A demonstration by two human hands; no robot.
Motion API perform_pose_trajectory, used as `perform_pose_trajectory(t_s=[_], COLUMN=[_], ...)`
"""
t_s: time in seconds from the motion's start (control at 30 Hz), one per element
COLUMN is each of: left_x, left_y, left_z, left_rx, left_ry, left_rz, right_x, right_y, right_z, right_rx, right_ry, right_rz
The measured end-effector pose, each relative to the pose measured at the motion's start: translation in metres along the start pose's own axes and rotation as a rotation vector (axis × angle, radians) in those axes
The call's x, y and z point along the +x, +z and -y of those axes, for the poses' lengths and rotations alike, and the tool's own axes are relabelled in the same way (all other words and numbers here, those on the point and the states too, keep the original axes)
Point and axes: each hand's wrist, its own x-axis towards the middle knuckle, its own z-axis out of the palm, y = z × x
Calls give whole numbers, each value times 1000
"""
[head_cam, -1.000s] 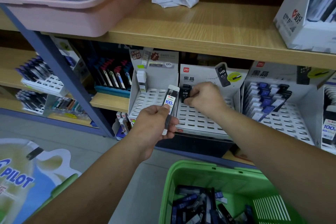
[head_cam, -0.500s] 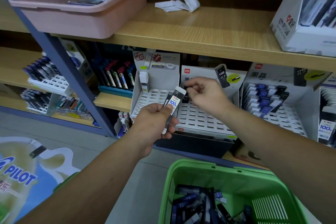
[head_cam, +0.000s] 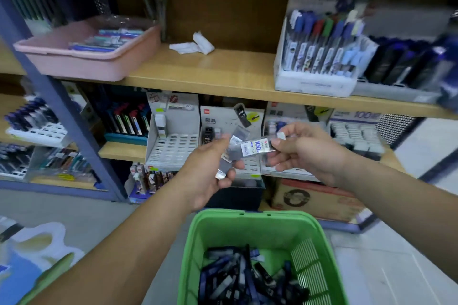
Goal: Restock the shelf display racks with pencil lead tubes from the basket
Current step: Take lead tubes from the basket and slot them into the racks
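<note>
Nearest to me, at the bottom of the view, is the green basket point(head_cam: 247, 213), with a loose heap of dark and blue pencil lead tubes point(head_cam: 238, 280) lying across one another on its floor.

Above the basket's far rim I have both hands raised in front of the lower shelf. My left hand point(head_cam: 205, 173) is clenched round a small bundle of tubes point(head_cam: 226, 163); motion blur stops me counting them, but one white cap point(head_cam: 220, 176) pokes out below the fingers. My right hand point(head_cam: 307, 153) pinches the end of a clear tube with a "100" label point(head_cam: 256, 148) between thumb and fingertips. That tube lies almost level between the two hands, its far end reaching the left hand's bundle; I cannot tell whether the left hand grips it as well.

Behind the hands stand the display racks. The left rack point(head_cam: 171, 153) is a white slotted tray, most slots bare, with one white tube point(head_cam: 159, 124) upright at its back left. The middle rack point(head_cam: 215, 116) carries an "HB 0.7" card and a black tube point(head_cam: 207, 135) at the back. Further right, a rack marked "100" point(head_cam: 357, 134) is packed with pale-capped tubes.

On the wooden shelf point(head_cam: 235, 77) above sit a pink tray point(head_cam: 74, 62) of pens, some crumpled white paper point(head_cam: 195, 44) and a white pen display box point(head_cam: 319, 62).
</note>
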Motion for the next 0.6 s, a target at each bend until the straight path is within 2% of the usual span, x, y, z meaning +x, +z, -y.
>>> perform_pose_trajectory(t_s=[0.27, 0.37, 0.53, 0.6], left_x=[-24, -19, 0, 7], left_y=[93, 131, 185, 195], left_z=[35, 52, 73, 80], left_rx=[146, 184, 265, 333], left_ry=[57, 95, 115, 110], left_rz=[176, 174, 143, 132], right_x=[-70, -76, -78, -73], right_y=[-68, -93, -131, -150], right_z=[-13, -31, -57, -64], right_rx=[316, 290, 212, 193], right_ry=[-41, -59, -72, -81], right_rz=[-272, -327, -307, -364])
